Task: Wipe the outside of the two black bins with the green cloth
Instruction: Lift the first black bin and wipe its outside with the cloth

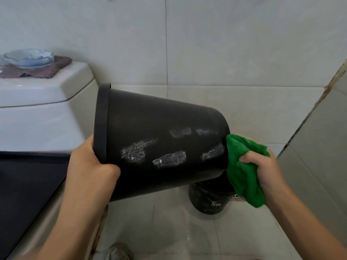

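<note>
Black plastic bin, round and tapered, is held on its side at the centre of the head view, rim toward 9 o'clock and base toward 3 o'clock. My left hand grips the rolled rim at 8 o'clock, fingers curled inside the mouth and thumb side outside. I judge this hold keeps the wall turned up toward me and leaves its length free for wiping.

The wall is matte and smooth, with several whitish scuffed patches spread along the lower half. These are the obvious targets for the wipe.

My right hand clenches a bunched green cloth, a soft, nubby terry fabric, at 3 o'clock. The cloth touches the base edge of the bin; a loose fold hangs below my fist. Starting at the narrow end would allow strokes toward the rim.

A second black plastic bin stands upright on the pale tiled floor at 5 o'clock, partly hidden under the held one, with a small white print on its wall. It waits within reach for its turn.

A white ceramic toilet cistern sits at 9 o'clock, carrying a clear glass bowl on a folded mauve towel. Glossy pale wall tiles fill 12 o'clock.
</note>
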